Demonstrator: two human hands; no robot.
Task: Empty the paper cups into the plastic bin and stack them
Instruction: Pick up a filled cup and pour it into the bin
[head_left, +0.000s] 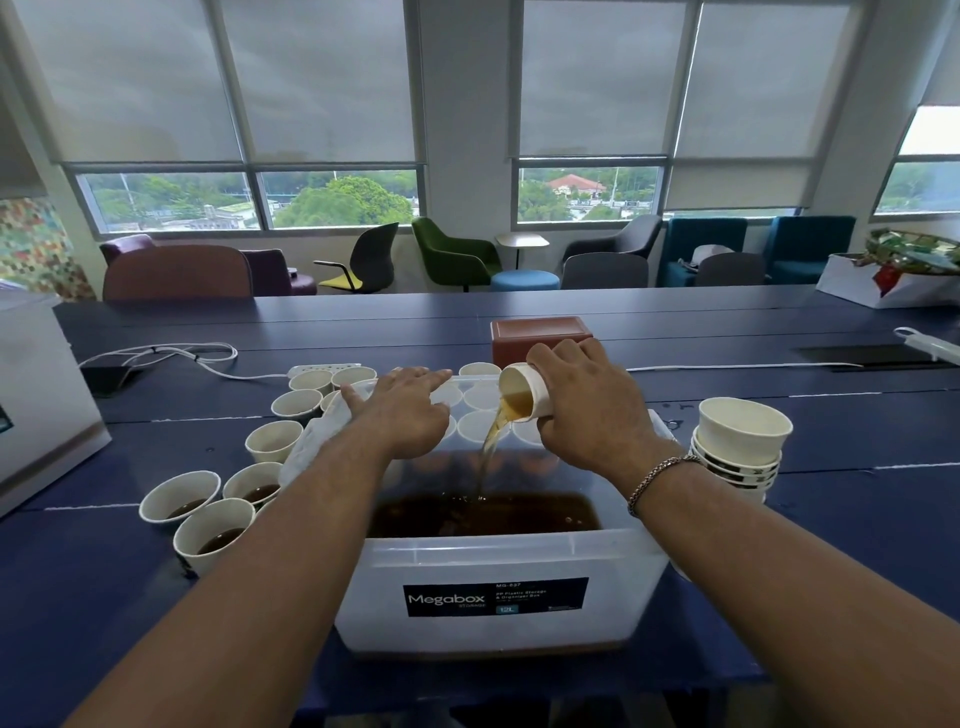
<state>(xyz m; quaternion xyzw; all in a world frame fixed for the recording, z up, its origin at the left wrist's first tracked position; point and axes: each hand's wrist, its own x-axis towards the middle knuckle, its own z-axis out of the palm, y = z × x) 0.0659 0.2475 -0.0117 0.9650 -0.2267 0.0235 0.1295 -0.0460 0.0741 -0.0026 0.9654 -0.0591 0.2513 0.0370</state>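
I'm mid-pour: the cup (525, 391) is tipped over the translucent bin (467, 564) at centre, and brown liquid streams in. My right hand (587, 410) has its fingers clamped round the cup's smooth white wall. My left hand (402, 410) lies flat at eleven o'clock with fingers straight. Next, I judge, drain it and nest it on the stack (737, 447) at three. Full cups (208, 525) sit at nine.

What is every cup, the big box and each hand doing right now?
tilted cup: on its side, pouring out brown liquid.
plastic bin: no lid, partly full of brown liquid.
left cups: upright, brown liquid inside.
stacked cups: nested upright, top one empty.
right hand: grips the tilted cup.
left hand: fingers straight, above the bin's far side.
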